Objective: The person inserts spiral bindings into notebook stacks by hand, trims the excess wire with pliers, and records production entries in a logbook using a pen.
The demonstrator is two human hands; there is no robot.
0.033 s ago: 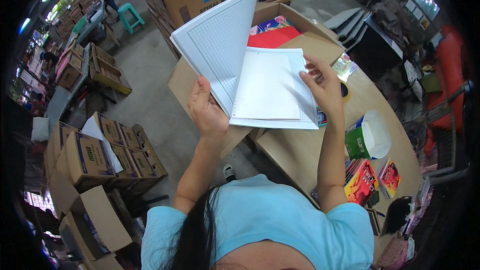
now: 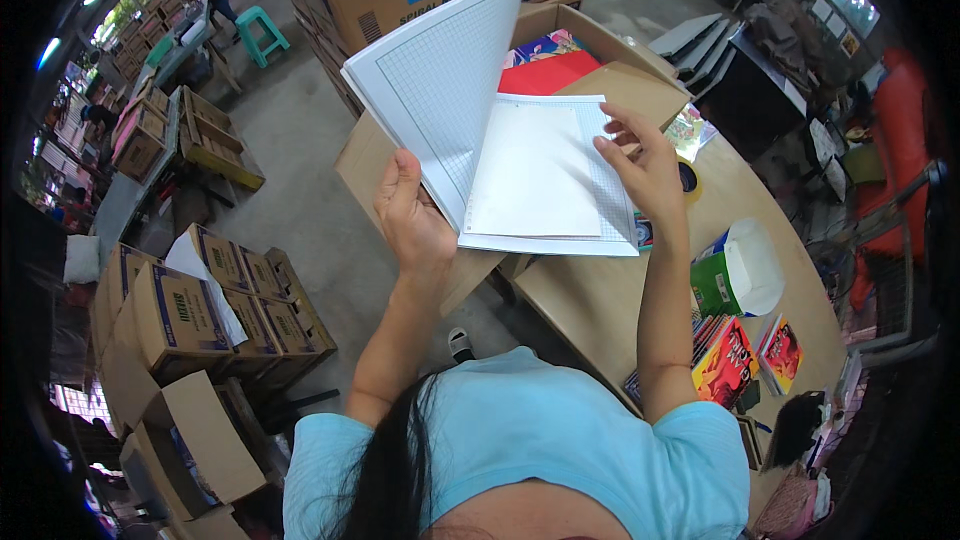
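Observation:
An open notebook [image 2: 432, 100] with grid-ruled pages is held up in front of me, its left pages raised and tilted. A smaller plain white sheet [image 2: 535, 170] lies on its right-hand page. My left hand [image 2: 415, 215] is closed on the notebook's lower left edge, thumb in front and the other fingers hidden behind. At the right edge of the page is my right hand [image 2: 643, 160], fingers bent and apart, with nothing visible between them. Whether its fingertips touch the paper I cannot tell.
Behind the notebook stands an open carton [image 2: 640, 65] with a red item [image 2: 550, 75] inside. The wooden table [image 2: 575, 310] on the right carries a tape roll [image 2: 690, 180], a green-and-white container [image 2: 745, 275] and colourful notebooks [image 2: 725, 365]. Stacked cartons [image 2: 185, 315] stand at left.
My right hand has shifted slightly left over the page edge, its fingers a little more raised and spread. The notebook and my left hand are almost unmoved.

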